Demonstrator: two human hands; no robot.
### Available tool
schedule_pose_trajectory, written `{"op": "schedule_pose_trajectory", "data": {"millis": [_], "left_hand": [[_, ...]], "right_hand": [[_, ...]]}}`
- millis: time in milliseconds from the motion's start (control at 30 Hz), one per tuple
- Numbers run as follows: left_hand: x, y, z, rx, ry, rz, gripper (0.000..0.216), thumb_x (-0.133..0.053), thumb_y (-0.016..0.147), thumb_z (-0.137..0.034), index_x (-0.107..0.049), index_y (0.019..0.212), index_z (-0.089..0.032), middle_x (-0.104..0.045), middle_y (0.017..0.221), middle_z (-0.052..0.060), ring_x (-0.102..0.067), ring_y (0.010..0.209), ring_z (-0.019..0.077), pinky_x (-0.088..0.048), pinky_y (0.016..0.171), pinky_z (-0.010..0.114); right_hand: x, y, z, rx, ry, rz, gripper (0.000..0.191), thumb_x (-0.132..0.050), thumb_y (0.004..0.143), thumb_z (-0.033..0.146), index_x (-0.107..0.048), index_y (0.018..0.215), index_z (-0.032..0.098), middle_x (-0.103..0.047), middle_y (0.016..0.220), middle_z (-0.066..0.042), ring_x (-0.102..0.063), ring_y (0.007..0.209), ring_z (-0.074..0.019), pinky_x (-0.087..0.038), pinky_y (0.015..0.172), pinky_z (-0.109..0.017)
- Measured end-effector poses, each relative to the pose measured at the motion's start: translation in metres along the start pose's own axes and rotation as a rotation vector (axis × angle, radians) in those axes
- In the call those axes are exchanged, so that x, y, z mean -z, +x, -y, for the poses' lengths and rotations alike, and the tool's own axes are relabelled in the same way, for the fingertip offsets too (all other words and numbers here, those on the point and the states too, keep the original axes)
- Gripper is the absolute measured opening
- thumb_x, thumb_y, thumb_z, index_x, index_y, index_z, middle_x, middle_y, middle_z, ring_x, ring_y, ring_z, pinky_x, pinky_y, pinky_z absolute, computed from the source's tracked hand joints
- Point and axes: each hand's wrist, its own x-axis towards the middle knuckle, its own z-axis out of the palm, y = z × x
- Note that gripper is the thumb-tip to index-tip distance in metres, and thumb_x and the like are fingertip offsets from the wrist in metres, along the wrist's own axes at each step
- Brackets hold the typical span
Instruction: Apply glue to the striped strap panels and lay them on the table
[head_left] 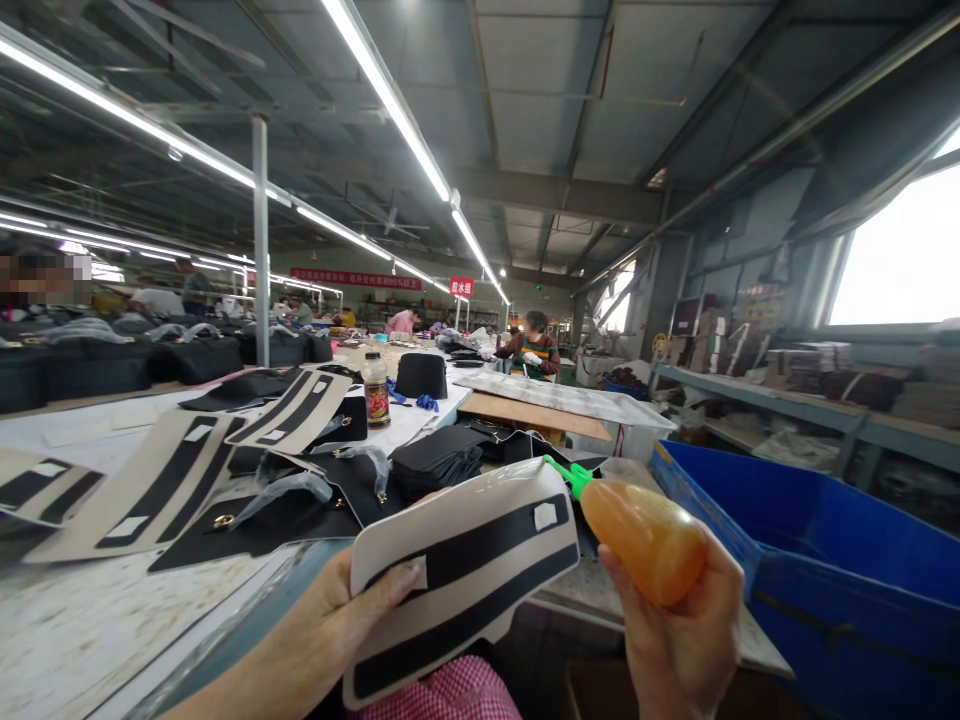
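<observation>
My left hand (341, 620) holds a cream-coloured cut panel with black strips (465, 570), thumb pressed on its left end. My right hand (679, 640) grips an orange squeeze bottle (641, 535) with a green nozzle (566, 475). The nozzle tip points at the panel's upper right corner and looks close to touching it. Both are held in front of me, above the table's near edge.
The worktable (90, 620) at left carries more cream and black panels (157, 490), black pieces with metal fittings (255, 520), a stack of black parts (435, 460) and a small bottle (375, 390). A blue bin (825, 540) stands at right. Other people work farther back (534, 345).
</observation>
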Motion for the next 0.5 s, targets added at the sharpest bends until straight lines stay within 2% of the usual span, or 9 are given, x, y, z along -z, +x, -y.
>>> {"op": "schedule_pose_trajectory", "data": {"millis": [133,200,367,500], "left_hand": [[-0.003,-0.002,-0.002,0.043,0.030,-0.070,0.048,-0.090,0.061,-0.057,-0.082,0.095,-0.025,-0.082,0.075,-0.001,-0.074,0.064,0.0188,-0.062,0.064,0.026],[-0.003,-0.003,-0.002,0.053,0.038,-0.094,0.050,-0.090,0.060,-0.057,-0.082,0.097,-0.025,-0.083,0.077,-0.001,-0.073,0.061,0.0183,-0.062,0.061,0.027],[-0.001,-0.001,0.001,-0.004,0.022,-0.088,0.031,-0.091,0.063,-0.050,-0.082,0.083,-0.027,-0.082,0.077,-0.006,-0.076,0.073,0.0169,-0.062,0.072,0.023],[0.001,0.000,0.003,-0.020,0.048,-0.145,0.031,-0.090,0.063,-0.054,-0.082,0.083,-0.031,-0.082,0.076,-0.011,-0.077,0.078,0.0166,-0.061,0.074,0.021]], "right_hand": [[0.000,-0.008,0.012,-0.038,0.020,0.019,0.070,-0.093,0.061,0.043,-0.061,0.119,0.019,-0.066,0.111,-0.006,-0.067,0.094,-0.0239,-0.059,0.073,-0.029],[0.001,-0.007,0.008,-0.030,0.011,0.004,0.072,-0.095,0.057,0.041,-0.062,0.118,0.019,-0.067,0.110,-0.006,-0.068,0.092,-0.0238,-0.058,0.072,-0.028],[0.002,0.005,-0.008,-0.034,-0.006,-0.030,0.075,-0.097,0.055,0.037,-0.061,0.118,0.018,-0.066,0.109,-0.006,-0.066,0.092,-0.0220,-0.056,0.074,-0.026],[0.004,0.006,-0.011,-0.057,-0.003,-0.023,0.075,-0.097,0.053,0.038,-0.061,0.115,0.018,-0.066,0.110,-0.007,-0.066,0.093,-0.0247,-0.056,0.074,-0.030]]}}
